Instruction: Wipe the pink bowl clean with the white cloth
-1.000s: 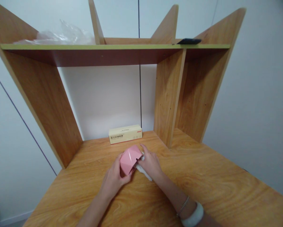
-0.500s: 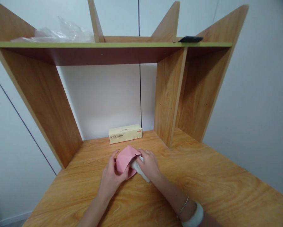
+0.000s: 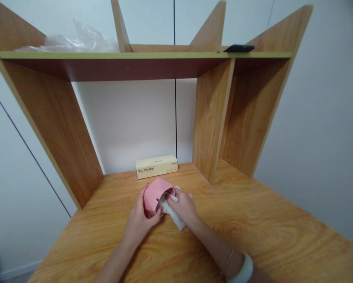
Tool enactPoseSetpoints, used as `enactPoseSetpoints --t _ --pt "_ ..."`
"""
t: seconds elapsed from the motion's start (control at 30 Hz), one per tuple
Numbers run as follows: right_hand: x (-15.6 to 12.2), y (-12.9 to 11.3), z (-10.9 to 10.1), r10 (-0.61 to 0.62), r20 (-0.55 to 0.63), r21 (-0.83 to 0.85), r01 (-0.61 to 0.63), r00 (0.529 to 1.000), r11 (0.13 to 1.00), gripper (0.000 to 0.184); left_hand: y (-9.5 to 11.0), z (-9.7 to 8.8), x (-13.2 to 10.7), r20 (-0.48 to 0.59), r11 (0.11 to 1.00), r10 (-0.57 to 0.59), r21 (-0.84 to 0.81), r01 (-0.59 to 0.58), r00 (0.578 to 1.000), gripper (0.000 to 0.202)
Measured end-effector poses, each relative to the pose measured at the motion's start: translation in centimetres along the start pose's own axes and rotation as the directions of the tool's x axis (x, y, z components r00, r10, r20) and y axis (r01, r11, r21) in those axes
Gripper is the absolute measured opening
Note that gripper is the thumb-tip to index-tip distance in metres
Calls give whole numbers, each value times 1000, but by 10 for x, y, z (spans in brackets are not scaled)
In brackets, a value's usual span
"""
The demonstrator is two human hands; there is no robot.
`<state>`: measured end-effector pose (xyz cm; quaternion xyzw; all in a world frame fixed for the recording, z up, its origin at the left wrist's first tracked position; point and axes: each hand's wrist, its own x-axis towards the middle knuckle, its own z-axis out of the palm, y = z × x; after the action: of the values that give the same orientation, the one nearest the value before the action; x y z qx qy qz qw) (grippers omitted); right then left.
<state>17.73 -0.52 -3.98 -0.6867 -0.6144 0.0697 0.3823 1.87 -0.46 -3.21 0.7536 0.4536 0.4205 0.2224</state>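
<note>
Over the desk, my left hand (image 3: 141, 216) is closed round the left side of a pink faceted container (image 3: 156, 193), its thumb at the near rim. The container is tilted, with its opening turned to the right and a small dark notch at the rim. My right hand (image 3: 183, 206) grips a white cloth or tissue (image 3: 174, 215) at that opening. Part of the cloth goes inside the container and the rest hangs below my fingers. Some right fingertips are hidden by the rim and cloth.
Behind the container lies a long cream box (image 3: 157, 166) with printed characters. A wooden shelf unit (image 3: 213, 125) rises from the desk (image 3: 235, 228). On its upper board rest clear plastic wrapping (image 3: 84, 41) and a flat dark object (image 3: 239, 48).
The pink container has turned, so its opening and notch show more. My right hand has shifted slightly with the white cloth, which is bunched differently. My left hand keeps its hold.
</note>
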Motion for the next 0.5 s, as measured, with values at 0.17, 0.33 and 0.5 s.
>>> enactPoseSetpoints --t 0.17,0.33,0.5 --pt "0 -7 -15 -145 -94 -197 125 985 972 43 1 -7 1 -45 990 -21 136 27 999 59" --pt "-2 -9 -19 -318 -105 -259 283 942 924 41 3 -8 2 -1 989 -32 144 32 999 54" --pt "-4 -7 -9 -230 0 -202 225 973 953 72 2 -8 4 -23 989 -74 127 76 997 53"
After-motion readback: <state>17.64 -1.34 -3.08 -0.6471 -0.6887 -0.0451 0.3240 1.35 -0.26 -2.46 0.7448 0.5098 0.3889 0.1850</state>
